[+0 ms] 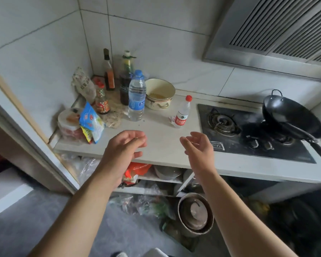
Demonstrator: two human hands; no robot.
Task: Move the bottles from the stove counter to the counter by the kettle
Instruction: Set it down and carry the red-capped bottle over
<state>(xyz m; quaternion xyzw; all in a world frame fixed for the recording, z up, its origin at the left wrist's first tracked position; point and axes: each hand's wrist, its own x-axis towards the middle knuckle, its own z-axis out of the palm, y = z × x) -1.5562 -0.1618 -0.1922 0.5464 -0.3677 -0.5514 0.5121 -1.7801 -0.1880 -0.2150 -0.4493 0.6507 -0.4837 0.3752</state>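
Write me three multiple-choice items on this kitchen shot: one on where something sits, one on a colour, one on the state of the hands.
1. Where does the cream bowl stand?
A. On the stove
B. Just right of the tall water bottle
C. On the floor

2. What colour is the cap of the small bottle nearest the stove?
A. Red
B. Blue
C. Green

3. What are the hands doing?
A. Both grip bottles
B. Only one grips a bottle
C. Both are open and empty

Answers: 1 B, the bowl sits on the counter beside that bottle. 2 A, its cap is red. 3 C, the left hand and right hand hover above the counter edge with fingers spread, holding nothing.
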